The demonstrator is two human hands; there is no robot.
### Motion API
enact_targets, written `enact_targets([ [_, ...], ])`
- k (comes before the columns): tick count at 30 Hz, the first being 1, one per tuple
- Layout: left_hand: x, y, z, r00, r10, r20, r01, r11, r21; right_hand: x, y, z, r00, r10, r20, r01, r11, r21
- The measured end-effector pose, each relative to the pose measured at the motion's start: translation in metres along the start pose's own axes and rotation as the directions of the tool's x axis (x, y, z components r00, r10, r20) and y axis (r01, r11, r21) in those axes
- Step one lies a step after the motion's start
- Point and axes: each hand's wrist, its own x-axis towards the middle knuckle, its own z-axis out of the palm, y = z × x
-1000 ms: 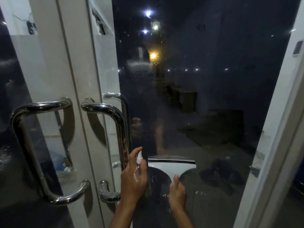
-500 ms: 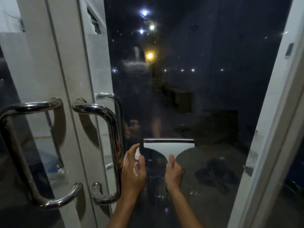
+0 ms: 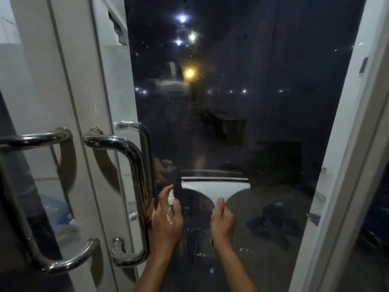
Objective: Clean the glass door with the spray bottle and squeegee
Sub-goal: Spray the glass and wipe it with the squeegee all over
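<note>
Curling round a small clear spray bottle [image 3: 171,204], the fingers [image 3: 163,194] of our left hand [image 3: 166,222] hold it upright, with the forefinger raised beside its white nozzle. Our right hand [image 3: 222,221] grips the handle of the squeegee [image 3: 214,187], thumb lying up along it; the handle itself is mostly hidden under the hand. The squeegee's white head spreads wide above our right hand, and its dark blade edge lies level against the glass door [image 3: 263,102], low on the pane. Both hands sit close together, the bottle just left of the squeegee head. Droplets and thin streaks speckle the glass below the hands. To the left, a chrome pull handle [image 3: 134,165] stands beside our left hand, with a second chrome handle [image 3: 31,140] on the neighbouring door. A pale door frame [image 3: 347,165] runs down the right side.
</note>
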Motion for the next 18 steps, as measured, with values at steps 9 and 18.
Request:
enact_targets([
  [9,-0.005,-0.009,0.008,0.996,0.037,-0.078,-0.036,0.999,0.019,0.006,0.035,0.012,0.993,0.104,-0.049,-0.111,0.973,-0.201],
  [18,-0.029,-0.023,0.010,0.999,-0.038,-0.032,0.041,0.995,0.093,-0.026,0.103,-0.029,0.963,0.269,-0.025,-0.262,0.904,-0.338],
])
